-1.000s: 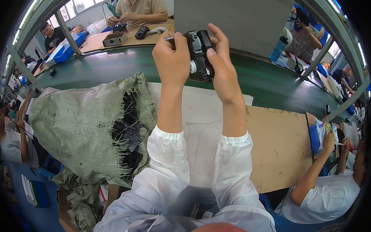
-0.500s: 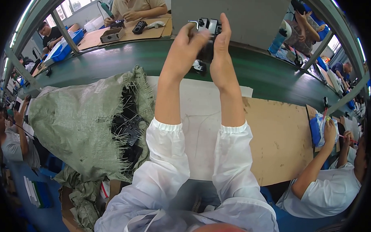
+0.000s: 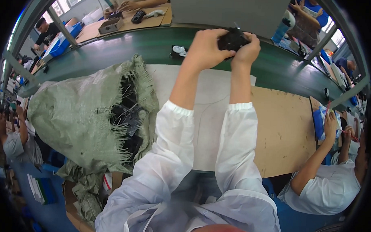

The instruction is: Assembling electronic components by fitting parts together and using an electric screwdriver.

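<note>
A black plastic assembly (image 3: 232,40) was held between both hands, gripped at its left side by the left hand (image 3: 207,48) and at its right by the right hand (image 3: 249,49). Left of them, a black part with white discs (image 3: 178,51) was set on the green surface (image 3: 122,52); nearer, black pieces (image 3: 130,118) were partly covered by a woven sack (image 3: 75,116).
</note>
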{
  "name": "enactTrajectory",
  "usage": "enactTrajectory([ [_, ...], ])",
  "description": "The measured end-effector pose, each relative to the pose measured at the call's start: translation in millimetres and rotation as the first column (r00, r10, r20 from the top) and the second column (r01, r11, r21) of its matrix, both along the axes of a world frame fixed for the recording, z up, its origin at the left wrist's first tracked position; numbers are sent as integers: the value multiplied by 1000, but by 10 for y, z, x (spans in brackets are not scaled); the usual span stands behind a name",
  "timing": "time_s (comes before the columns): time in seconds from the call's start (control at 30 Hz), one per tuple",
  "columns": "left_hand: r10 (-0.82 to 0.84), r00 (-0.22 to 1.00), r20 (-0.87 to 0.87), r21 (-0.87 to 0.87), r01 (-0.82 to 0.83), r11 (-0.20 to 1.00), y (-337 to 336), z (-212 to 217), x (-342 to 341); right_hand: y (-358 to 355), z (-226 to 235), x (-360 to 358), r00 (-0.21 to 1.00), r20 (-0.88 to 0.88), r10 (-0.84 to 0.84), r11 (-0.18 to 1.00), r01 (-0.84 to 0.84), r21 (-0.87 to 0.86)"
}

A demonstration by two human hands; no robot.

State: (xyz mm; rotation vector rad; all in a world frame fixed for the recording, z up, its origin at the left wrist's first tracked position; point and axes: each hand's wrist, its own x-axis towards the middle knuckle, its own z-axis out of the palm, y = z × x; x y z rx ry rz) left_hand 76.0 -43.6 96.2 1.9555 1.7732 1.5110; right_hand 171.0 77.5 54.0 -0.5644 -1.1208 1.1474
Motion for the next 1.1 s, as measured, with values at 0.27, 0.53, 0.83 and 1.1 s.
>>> enactTrajectory([
  [0.27, 429, 874, 230, 37, -448, 893, 166, -622, -1043, 492, -564, 51, 938, -315, -145, 780, -87, -620],
  [0.53, 781, 600, 173, -280, -730, 623, 194, -1750, -1868, 486, -954, -24, 989, 145, -24, 782, 109, -614],
  [0.83, 703, 711, -19, -137, -699, 702, 165, -1674, -1712, 262, -553, -113, 949, 302, 89, 946, 14, -323],
  [1.1, 704, 709, 41, -179, -688, 703, 142, -1656, -1624, -1395, -116, -863, 634, 658, 406, 805, -589, 72],
])
